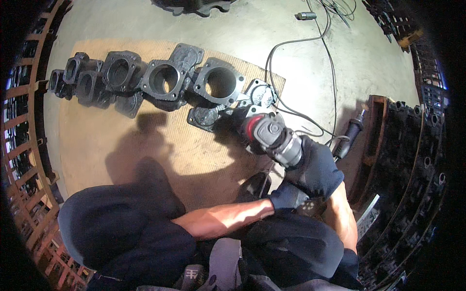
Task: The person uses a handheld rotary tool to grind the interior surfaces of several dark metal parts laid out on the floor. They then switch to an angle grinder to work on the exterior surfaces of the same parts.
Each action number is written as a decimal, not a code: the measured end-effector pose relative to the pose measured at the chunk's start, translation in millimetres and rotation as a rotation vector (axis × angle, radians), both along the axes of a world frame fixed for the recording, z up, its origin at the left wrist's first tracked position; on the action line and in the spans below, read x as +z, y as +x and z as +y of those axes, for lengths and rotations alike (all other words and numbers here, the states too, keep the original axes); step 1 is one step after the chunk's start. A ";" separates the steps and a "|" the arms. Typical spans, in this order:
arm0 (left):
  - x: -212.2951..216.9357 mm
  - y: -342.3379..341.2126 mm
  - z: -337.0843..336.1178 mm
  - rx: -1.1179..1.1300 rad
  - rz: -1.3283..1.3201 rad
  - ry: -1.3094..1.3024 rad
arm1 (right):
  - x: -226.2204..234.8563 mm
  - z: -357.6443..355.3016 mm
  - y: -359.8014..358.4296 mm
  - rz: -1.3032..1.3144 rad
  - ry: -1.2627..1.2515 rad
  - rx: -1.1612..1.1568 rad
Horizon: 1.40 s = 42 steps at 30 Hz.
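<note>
I hold an angle grinder (pixel 281 143) with a grey metal head and a red disc edge. My right hand (pixel 318 167), in a dark glove, is wrapped round its body just behind the head. My left hand (pixel 287 195), gloved too, is closed at the grinder's rear below the right hand; its fingers are partly hidden. The disc is at a dark casting (pixel 259 112) that the tool head partly covers; whether they touch I cannot tell. Beyond it lie a bright-faced flange casting (pixel 262 95) and a cast housing with a round bore (pixel 237 82).
More bored castings (pixel 164 80) run leftward along a cardboard sheet (pixel 97 140) on the floor. A black die grinder (pixel 350 133) lies to the right beside loose cables (pixel 301 115). Stacked dark parts (pixel 403 160) stand at right, a slatted wooden pallet (pixel 36 131) at left.
</note>
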<state>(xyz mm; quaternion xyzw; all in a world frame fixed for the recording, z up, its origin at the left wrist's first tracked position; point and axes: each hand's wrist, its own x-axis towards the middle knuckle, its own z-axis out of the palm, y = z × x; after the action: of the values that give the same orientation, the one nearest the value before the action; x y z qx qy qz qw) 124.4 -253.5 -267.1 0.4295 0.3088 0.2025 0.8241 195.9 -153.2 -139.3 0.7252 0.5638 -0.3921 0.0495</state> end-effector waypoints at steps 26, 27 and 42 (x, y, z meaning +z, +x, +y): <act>-12.4 -1.2 93.7 0.151 -0.535 -0.513 | -26.0 102.6 -16.9 0.024 0.178 0.006; -0.2 -3.2 106.0 0.176 -0.557 -0.647 | -25.7 105.3 -16.6 0.044 0.178 0.001; -55.1 22.6 99.8 0.548 -1.295 -1.256 | -11.0 139.4 -46.5 -0.010 0.105 0.122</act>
<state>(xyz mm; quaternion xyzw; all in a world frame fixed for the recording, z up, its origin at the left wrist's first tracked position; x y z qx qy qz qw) 147.0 -153.7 -322.2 -0.3770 -0.0665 0.3850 0.8398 149.3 -13.8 -150.3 0.6931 0.6265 -0.3546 0.0379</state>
